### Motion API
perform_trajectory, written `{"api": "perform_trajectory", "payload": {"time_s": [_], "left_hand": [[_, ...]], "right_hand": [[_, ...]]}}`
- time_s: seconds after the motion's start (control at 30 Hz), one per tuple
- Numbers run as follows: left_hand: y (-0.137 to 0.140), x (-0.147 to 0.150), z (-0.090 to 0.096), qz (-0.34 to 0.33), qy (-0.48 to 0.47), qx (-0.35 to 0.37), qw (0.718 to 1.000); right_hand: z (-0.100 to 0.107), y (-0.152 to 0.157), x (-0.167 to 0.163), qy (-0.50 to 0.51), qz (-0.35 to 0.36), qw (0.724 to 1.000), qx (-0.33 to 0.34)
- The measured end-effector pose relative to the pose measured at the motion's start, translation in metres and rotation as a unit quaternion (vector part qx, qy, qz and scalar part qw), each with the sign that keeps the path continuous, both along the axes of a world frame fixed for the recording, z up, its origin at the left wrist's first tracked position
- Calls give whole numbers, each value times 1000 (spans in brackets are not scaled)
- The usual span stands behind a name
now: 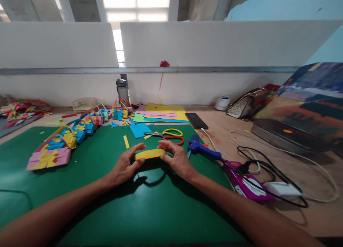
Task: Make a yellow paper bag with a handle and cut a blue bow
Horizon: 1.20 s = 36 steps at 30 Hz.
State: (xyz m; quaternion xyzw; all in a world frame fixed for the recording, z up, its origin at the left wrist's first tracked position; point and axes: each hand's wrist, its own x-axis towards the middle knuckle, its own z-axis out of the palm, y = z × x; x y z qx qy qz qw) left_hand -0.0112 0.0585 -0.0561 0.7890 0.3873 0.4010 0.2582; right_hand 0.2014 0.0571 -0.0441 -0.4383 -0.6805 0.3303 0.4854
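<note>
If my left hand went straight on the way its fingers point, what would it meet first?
Your left hand would probably meet your right hand first, past the yellow piece both hold, though depth is unclear.

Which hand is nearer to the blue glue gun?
Right. The right hand is just left of the blue glue gun; the left hand is farther left, across the held yellow piece.

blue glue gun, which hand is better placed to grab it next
Probably the right hand: it is nearer the blue glue gun than the left hand, though both hold the yellow piece.
</note>
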Motion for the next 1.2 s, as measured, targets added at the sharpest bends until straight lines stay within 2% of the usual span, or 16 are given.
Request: {"api": "perform_trajectory", "payload": {"time_s": [0.13,0.3,0.57,0.87,1.2], "left_hand": [[0,12,5,5,-29,-56,998],[2,21,12,62,-72,-143,985],[5,26,13,84,-94,-188,974],[6,23,10,96,-140,-198,965],[7,15,5,95,-105,-143,980]], "right_hand": [[1,1,-4,7,-9,1000,-3],[1,9,-5,21,-37,999,-16],[-7,18,-6,30,-53,997,-38],[-10,19,-5,38,-49,997,-46],[-17,23,-2,47,-53,996,-55]]}}
